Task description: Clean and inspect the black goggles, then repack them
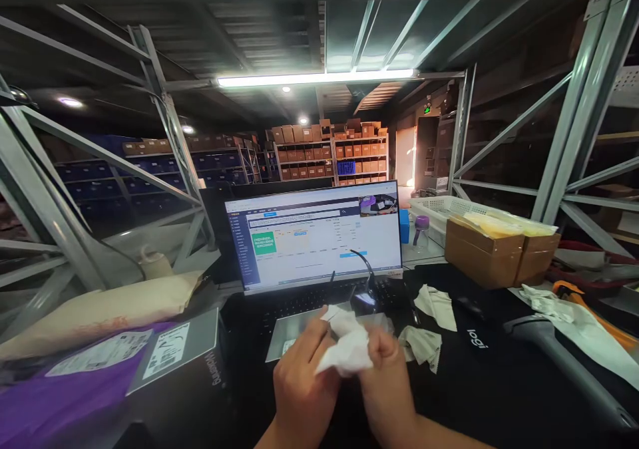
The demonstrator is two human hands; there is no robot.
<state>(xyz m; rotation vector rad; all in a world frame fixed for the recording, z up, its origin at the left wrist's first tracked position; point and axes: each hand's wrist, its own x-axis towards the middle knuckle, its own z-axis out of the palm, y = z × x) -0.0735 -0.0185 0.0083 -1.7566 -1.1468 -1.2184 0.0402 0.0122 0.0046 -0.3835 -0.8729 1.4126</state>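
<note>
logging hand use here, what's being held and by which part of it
A white tissue: left hand at its left edge, right hand at its right. Glasses show just beyond; whether they are gripped, and where, is hidden.

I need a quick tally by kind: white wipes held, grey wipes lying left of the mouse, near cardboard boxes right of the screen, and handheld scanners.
Crumpled white wipe between left hand and right hand: 1
Crumpled grey-beige wipes: 2
Brown cardboard boxes: 2
Grey plastic handheld scanner: 1
Total: 6
</note>
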